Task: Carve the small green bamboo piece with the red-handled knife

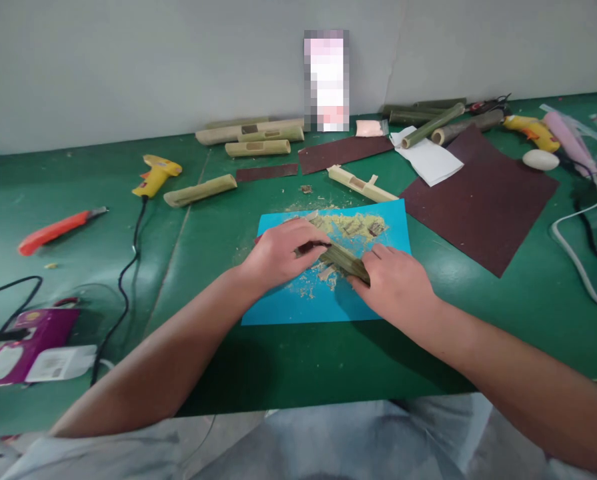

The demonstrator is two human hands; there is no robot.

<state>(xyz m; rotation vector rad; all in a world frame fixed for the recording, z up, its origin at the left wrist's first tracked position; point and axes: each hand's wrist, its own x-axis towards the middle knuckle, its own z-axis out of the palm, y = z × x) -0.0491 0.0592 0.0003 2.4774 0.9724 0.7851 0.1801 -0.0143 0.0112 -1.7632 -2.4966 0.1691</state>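
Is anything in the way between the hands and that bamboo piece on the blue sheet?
Nothing visible. The right hand grips the bamboo piece directly; the left hand presses what looks like a blade against it, over the blue sheet.

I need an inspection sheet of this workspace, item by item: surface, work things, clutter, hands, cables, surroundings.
Surface: green table, with a blue paper sheet under the hands.
Job's things: short green bamboo piece; pale shavings on the sheet.
Clutter: orange utility knife, yellow glue gun, brown sandpaper sheet, pale bamboo tubes at the back, purple box.
Hands: left hand grips a small dark tool against the bamboo; right hand holds the bamboo.
Cables: black cable from the glue gun; white cable at right.
Surroundings: grey wall.
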